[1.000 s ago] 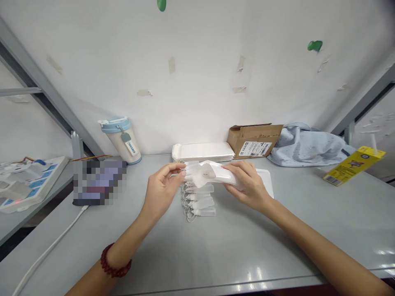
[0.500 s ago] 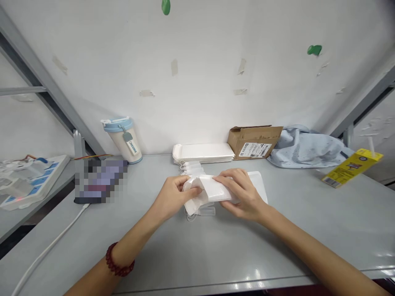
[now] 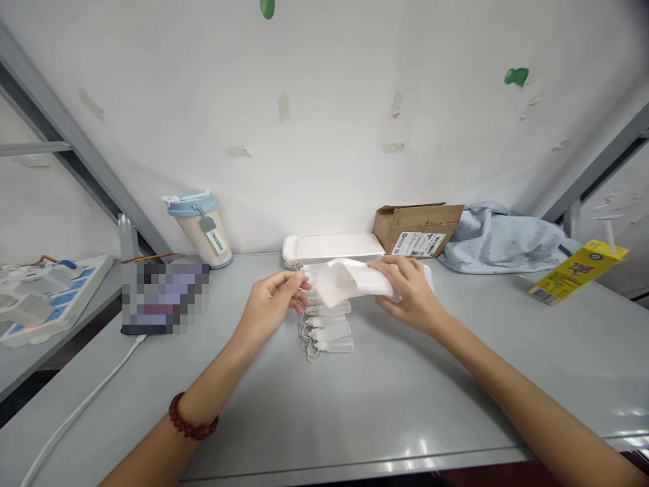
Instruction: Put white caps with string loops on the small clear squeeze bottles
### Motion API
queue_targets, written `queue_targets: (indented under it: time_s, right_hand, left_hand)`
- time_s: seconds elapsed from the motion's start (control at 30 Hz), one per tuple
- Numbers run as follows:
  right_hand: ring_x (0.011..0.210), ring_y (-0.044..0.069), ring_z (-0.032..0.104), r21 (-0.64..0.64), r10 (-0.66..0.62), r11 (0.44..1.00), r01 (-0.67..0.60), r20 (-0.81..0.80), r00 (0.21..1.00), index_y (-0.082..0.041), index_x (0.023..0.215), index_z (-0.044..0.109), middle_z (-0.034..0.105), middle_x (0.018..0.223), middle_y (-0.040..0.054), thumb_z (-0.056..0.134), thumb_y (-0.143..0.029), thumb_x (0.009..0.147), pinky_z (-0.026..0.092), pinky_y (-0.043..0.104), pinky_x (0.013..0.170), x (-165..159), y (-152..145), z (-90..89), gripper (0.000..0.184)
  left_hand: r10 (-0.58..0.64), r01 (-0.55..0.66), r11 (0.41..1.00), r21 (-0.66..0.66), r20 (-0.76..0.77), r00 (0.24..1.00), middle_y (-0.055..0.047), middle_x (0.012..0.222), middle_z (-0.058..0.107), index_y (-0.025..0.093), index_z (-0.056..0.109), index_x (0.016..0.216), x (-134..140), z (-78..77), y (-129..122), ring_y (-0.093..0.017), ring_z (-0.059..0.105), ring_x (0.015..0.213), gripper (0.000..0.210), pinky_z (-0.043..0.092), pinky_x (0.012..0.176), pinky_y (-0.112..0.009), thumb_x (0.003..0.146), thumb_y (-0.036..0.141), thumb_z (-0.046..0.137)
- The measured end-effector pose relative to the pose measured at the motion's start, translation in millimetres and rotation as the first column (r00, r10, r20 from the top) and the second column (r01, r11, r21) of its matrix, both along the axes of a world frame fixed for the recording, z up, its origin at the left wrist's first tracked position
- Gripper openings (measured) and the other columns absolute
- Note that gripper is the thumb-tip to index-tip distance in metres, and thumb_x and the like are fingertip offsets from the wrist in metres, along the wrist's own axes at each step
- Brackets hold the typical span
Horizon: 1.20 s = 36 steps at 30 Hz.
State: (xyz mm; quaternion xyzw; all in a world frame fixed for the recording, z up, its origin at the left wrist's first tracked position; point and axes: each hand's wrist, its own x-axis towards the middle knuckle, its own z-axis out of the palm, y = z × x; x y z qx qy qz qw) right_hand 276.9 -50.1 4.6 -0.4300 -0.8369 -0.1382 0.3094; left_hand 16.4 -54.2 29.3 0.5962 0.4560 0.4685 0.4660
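Observation:
My right hand grips a white envelope-like sleeve, thumb below and fingers on top. Its mouth gapes toward the left, with a flap hanging at that end. Just left of the mouth is my left hand, fingers loosely curled and apart. Its fingertips are close to a row of small translucent squeeze bottles with white caps and thin cord loops. Several of these lie side by side on the grey table. The sleeve covers part of the row, so whether the fingertips touch a bottle is unclear.
Behind the hands lies a stack of flat white sleeves beside an opened cardboard box. A light blue cloth and yellow drink carton are on the right. Leftward are a tumbler, blurred phone and power strip.
My left hand has let go of the sleeve's mouth and moved slightly left. My right hand has raised the sleeve away from me, uncovering more small bottles.

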Motion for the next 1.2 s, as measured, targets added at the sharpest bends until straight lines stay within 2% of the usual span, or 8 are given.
queue_targets:
  time_s: [0.07,0.13,0.2,0.3,0.4,0.63,0.83,1.2]
  right_hand:
    - [0.102,0.029,0.05,-0.02,-0.057,0.998,0.057,-0.028,0.998,-0.023,0.122,0.042,0.05,0.111,0.0118,0.054,-0.021,0.074,0.032,0.045,0.086,9.0,5.7,0.3,0.05]
    - [0.101,0.028,0.05,-0.031,-0.102,0.994,0.101,-0.038,0.994,-0.023,0.12,0.044,0.051,0.11,0.0113,0.053,-0.022,0.074,0.032,0.044,0.086,15.0,9.7,0.6,0.047]
    - [0.102,0.028,0.05,-0.039,-0.125,0.992,0.124,-0.039,0.991,-0.022,0.119,0.044,0.051,0.109,0.0116,0.053,-0.023,0.074,0.032,0.045,0.086,18.0,12.0,0.6,0.046]
    - [0.105,0.029,0.048,-0.052,-0.129,0.991,0.127,-0.028,0.991,-0.023,0.12,0.043,0.051,0.11,0.0119,0.053,-0.024,0.074,0.032,0.045,0.086,18.4,12.8,-0.5,0.047]
    - [0.106,0.029,0.047,-0.068,-0.122,0.99,0.121,-0.02,0.992,-0.023,0.121,0.042,0.05,0.112,0.0113,0.054,-0.024,0.074,0.032,0.044,0.087,16.8,12.3,-2.3,0.048]
    - [0.105,0.029,0.048,-0.103,-0.101,0.99,0.098,-0.02,0.995,-0.024,0.123,0.041,0.051,0.111,0.012,0.053,-0.023,0.075,0.032,0.044,0.086,13.6,10.9,-3.2,0.049]
    - [0.106,0.028,0.047,-0.133,-0.119,0.984,0.118,-0.002,0.993,-0.023,0.123,0.042,0.05,0.113,0.0124,0.053,-0.022,0.075,0.033,0.044,0.086,12.4,10.3,-2.8,0.05]
    - [0.106,0.028,0.047,-0.138,-0.119,0.983,0.12,0.018,0.993,-0.023,0.123,0.041,0.05,0.114,0.0121,0.052,-0.021,0.076,0.032,0.044,0.086,12.4,10.7,-4.8,0.049]
  left_hand:
    - [0.12,-0.107,0.99,0.095,-0.144,0.982,-0.007,0.083,0.064,0.014,0.062,0.082,-10.9,-3.6,9.5,-0.015,0.058,0.063,0.031,0.046,0.053,-0.025,0.079,0.042,0.052]
    - [0.237,-0.161,0.958,0.235,-0.344,0.909,-0.006,0.084,0.065,0.016,0.062,0.087,-20.4,-8.4,18.4,-0.016,0.059,0.068,0.026,0.046,0.059,-0.027,0.078,0.039,0.053]
    - [0.257,-0.089,0.937,0.338,-0.492,0.832,-0.006,0.09,0.066,0.018,0.063,0.09,-26.0,-13.7,25.0,-0.018,0.059,0.075,0.023,0.045,0.063,-0.028,0.078,0.035,0.052]
    - [0.177,0.02,0.949,0.314,-0.584,0.792,-0.006,0.098,0.066,0.019,0.064,0.091,-25.7,-20.9,29.4,-0.018,0.059,0.078,0.023,0.045,0.065,-0.028,0.079,0.032,0.049]
    - [0.141,0.042,0.958,0.284,-0.593,0.793,-0.007,0.102,0.066,0.019,0.064,0.098,-21.1,-26.4,29.8,-0.019,0.059,0.084,0.027,0.045,0.066,-0.028,0.082,0.031,0.046]
    - [0.121,0.055,0.952,0.302,-0.533,0.838,-0.007,0.109,0.065,0.019,0.063,0.104,-21.6,-32.1,32.3,-0.022,0.058,0.099,0.033,0.045,0.074,-0.03,0.084,0.029,0.038]
    - [0.104,0.054,0.954,0.294,-0.494,0.863,-0.006,0.104,0.066,0.02,0.065,0.097,-20.2,-32.9,32.9,-0.019,0.059,0.086,0.027,0.045,0.07,-0.028,0.082,0.029,0.044]
    - [0.15,0.032,0.935,0.353,-0.477,0.866,-0.005,0.096,0.067,0.019,0.066,0.088,-13.4,-38.0,33.4,-0.017,0.058,0.081,0.021,0.043,0.068,-0.027,0.081,0.024,0.048]
